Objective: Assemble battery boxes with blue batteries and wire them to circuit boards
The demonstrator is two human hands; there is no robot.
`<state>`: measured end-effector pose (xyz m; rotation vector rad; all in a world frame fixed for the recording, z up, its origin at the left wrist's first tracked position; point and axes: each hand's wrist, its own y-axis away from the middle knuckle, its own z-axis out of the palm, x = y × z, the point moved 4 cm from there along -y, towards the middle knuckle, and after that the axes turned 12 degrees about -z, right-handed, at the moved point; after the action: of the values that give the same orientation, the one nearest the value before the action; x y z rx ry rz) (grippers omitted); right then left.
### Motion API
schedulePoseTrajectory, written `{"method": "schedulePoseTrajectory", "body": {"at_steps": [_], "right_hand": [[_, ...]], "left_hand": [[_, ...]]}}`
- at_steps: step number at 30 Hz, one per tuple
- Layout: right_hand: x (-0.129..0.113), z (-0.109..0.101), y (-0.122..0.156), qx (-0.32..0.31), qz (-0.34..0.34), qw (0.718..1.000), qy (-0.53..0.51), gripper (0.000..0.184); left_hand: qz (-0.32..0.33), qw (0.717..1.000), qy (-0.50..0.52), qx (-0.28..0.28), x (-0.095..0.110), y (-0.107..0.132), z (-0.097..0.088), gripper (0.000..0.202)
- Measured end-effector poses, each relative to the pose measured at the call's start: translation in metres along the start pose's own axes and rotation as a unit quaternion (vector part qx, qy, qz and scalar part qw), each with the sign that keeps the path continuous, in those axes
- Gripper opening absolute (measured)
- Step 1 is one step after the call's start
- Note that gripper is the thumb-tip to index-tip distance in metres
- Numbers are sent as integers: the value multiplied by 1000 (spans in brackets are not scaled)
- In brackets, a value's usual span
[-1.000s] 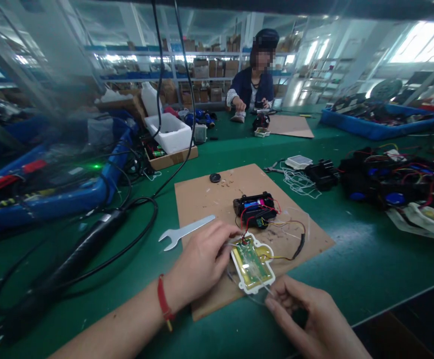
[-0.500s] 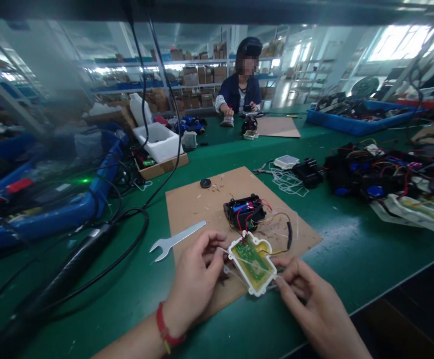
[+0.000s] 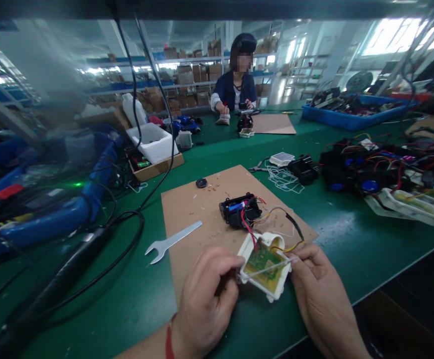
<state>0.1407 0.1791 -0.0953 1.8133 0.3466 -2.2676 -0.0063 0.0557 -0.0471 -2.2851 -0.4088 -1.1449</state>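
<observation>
A white plastic housing point(image 3: 243, 249) with a green circuit board point(image 3: 263, 264) inside is held tilted between my two hands. My left hand point(image 3: 211, 294) is closed, fingers pinching at the housing's left edge. On the right side, my right hand point(image 3: 319, 294) pinches a thin translucent strip point(image 3: 271, 268) against the rim; this strip stretches across the board's front. Red, yellow and black wires run from the housing to an open black case point(image 3: 241, 212) with blue and black wiring inside. That case rests on a brown board point(image 3: 190, 244).
An open-end wrench point(image 3: 172, 242) lies left of my hands, near a thick black cable point(image 3: 85, 249). Black wired units point(image 3: 355, 172) crowd the right side. Pliers point(image 3: 259, 166) and white cord point(image 3: 286, 180) lie ahead. A co-worker point(image 3: 235, 87) sits across the table.
The housing has turned and shifted slightly right, and its wires have moved with it. The strip across it now slants the other way. My right hand has risen along the housing's right edge.
</observation>
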Motion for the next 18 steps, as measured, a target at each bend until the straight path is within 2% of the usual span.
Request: {"method": "schedulePoseTrajectory", "body": {"at_steps": [3, 6, 9, 13, 18], "right_hand": [[1, 7, 3, 2, 37, 996, -78, 25], [2, 17, 8, -25, 105, 981, -161, 27], [2, 21, 11, -45, 144, 969, -194, 28], [1, 22, 12, -51, 162, 966, -195, 28], [2, 22, 8, -35, 146, 968, -200, 26]], "left_hand": [[45, 999, -4, -11, 9, 3, 1, 43], [56, 998, -11, -7, 13, 3, 4, 43], [66, 998, -18, 4, 15, 3, 3, 46], [45, 998, -25, 29, 14, 1, -3, 47], [16, 999, -14, 40, 14, -2, -7, 42]]}}
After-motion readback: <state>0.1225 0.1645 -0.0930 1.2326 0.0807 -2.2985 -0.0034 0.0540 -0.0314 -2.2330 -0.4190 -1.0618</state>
